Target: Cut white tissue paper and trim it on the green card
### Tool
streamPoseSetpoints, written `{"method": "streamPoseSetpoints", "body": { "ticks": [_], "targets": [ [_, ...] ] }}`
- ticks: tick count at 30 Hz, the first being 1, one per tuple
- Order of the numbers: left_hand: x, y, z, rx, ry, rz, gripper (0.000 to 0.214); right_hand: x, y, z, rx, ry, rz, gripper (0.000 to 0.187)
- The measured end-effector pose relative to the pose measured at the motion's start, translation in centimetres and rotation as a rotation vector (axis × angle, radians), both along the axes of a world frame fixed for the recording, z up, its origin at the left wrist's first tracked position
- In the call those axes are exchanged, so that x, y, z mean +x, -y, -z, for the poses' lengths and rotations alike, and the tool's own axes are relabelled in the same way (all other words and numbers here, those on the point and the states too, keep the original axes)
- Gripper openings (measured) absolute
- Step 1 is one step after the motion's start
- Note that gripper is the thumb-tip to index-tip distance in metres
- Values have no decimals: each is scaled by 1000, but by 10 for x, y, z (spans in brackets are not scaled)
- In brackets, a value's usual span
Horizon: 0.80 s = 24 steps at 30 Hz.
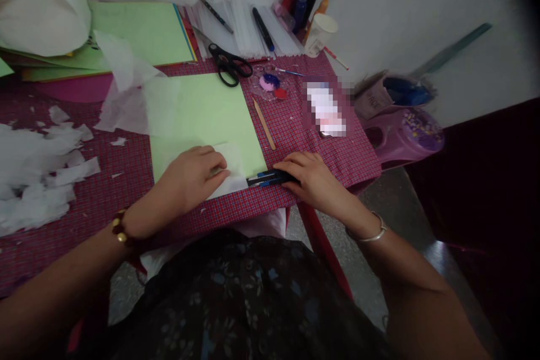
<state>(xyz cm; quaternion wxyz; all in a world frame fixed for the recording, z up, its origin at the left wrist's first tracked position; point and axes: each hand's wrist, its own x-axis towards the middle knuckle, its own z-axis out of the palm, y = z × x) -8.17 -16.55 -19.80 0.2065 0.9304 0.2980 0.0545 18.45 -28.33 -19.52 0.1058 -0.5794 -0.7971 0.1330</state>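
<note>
At the front edge of the table, my right hand (pixel 314 177) is wrapped round a black stapler (pixel 274 176) with blue parts. The stapler's jaws reach the right edge of a folded white piece of thin paper (pixel 231 164). My left hand (pixel 192 174) is closed on that white paper, its thumb and fingers pressed at the paper's left part. Both lie over the front of a light green sheet (pixel 202 107). A flat wooden stick (pixel 264 124) rests just right of the sheet, beyond my right hand.
Black scissors (pixel 230 64), pens (pixel 262 28) and white strips (pixel 240 22) lie at the back. Paint blobs (pixel 272 83) sit on clear plastic beside a blurred-out phone-like object (pixel 324 107). Torn white paper (pixel 37 174) is heaped at left. A paper cup (pixel 321 34) stands near the wall.
</note>
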Motion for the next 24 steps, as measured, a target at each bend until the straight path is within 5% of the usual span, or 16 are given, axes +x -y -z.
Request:
{"method": "streamPoseSetpoints", "body": {
  "ticks": [11,24],
  "targets": [
    [23,4,-2,95,-48,382,73,0,-3,-3,-28,13,-2,35],
    [21,-22,15,218,-71,300,47,1,-3,-5,-47,10,-18,36]
  ]
}}
